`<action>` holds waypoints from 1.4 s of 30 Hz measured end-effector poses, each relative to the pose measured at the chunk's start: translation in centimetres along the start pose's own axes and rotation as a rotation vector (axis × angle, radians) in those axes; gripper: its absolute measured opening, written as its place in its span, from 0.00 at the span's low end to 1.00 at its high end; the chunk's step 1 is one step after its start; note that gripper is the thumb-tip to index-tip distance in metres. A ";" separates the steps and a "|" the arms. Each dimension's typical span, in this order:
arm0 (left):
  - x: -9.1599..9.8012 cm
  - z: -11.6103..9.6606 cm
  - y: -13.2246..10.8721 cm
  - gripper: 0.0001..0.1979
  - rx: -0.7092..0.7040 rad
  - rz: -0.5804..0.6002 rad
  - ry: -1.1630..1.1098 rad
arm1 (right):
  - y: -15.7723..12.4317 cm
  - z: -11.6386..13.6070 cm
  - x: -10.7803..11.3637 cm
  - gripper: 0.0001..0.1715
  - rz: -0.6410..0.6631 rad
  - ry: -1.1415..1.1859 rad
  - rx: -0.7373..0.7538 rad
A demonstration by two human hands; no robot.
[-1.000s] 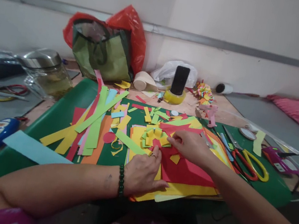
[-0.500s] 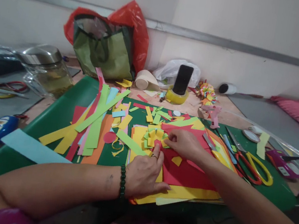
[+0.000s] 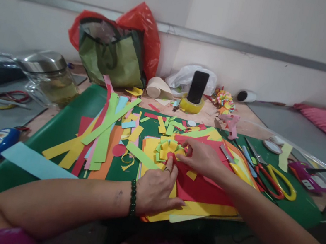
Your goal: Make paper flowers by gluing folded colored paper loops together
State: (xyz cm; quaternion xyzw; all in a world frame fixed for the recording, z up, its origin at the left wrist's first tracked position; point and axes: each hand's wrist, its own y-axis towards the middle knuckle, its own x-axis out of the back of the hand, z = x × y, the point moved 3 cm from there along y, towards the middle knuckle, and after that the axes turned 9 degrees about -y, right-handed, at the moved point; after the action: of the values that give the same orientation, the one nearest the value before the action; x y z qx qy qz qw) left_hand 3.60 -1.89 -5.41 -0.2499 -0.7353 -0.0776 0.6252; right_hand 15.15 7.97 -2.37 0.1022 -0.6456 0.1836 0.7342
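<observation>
A paper flower (image 3: pixel 164 151) of yellow and light green loops rests on the stack of coloured paper before me. My left hand (image 3: pixel 154 191), with a dark bead bracelet at the wrist, presses a stretched index finger on the flower's reddish middle; its thumb points out to the right, and it grips nothing. At the flower's right edge is my right hand (image 3: pixel 200 157). Its thumb and index finger stand apart around the edge petals, without a visible pinch. Under that hand lies red paper (image 3: pixel 201 190) with a small yellow scrap (image 3: pixel 191 175) on it.
Paper strips (image 3: pixel 105 128) lie left on a green mat (image 3: pixel 65 121). Scissors (image 3: pixel 275 179), a craft knife (image 3: pixel 233 161) and a pink glue gun (image 3: pixel 230 123) are at right. Behind stand a phone (image 3: pixel 198 87) on a tape roll (image 3: pixel 190 105), a green bag (image 3: pixel 114 56) and a glass jar (image 3: pixel 52 81).
My right thumb and index finger have parted from a pinch at the flower's right edge. My left hand keeps its place on the flower. The view has shifted slightly.
</observation>
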 end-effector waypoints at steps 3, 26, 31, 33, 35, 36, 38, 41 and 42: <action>0.0 0.0 -0.1 0.46 0.002 0.002 0.002 | -0.4 -0.9 0.9 0.16 -0.101 0.048 0.014; 0.4 0.0 -0.3 0.47 0.024 0.026 0.057 | -10.3 -6.2 0.2 0.20 -0.170 0.202 -0.065; 0.4 -0.2 -0.4 0.47 0.020 0.007 0.086 | -10.6 -5.4 -0.6 0.20 -0.108 0.205 -0.059; 0.4 -0.4 -0.5 0.48 0.013 0.006 0.099 | -10.8 -5.6 -0.8 0.20 -0.096 0.206 -0.074; 0.4 -0.5 -0.5 0.47 0.017 0.007 0.101 | -11.0 -6.1 -0.7 0.20 -0.106 0.208 -0.080; 0.5 -0.5 -0.5 0.46 0.024 0.006 0.097 | -11.1 -6.5 -0.6 0.20 -0.118 0.208 -0.077; 0.5 -0.4 -0.5 0.46 0.036 0.010 0.082 | -11.1 -7.3 -0.1 0.19 -0.151 0.204 -0.066; 0.5 -0.3 -0.5 0.46 0.033 0.012 0.059 | -10.7 -8.7 1.1 0.18 -0.208 0.180 -0.053; 0.5 -0.2 -0.5 0.45 0.032 0.007 0.053 | -10.5 -9.2 1.5 0.18 -0.223 0.161 -0.059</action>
State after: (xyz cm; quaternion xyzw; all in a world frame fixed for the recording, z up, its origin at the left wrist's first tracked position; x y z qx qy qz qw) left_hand 3.53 -2.24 -4.76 -0.2404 -0.7188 -0.0703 0.6485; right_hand 27.87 2.16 -1.29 0.1365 -0.5746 0.0895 0.8020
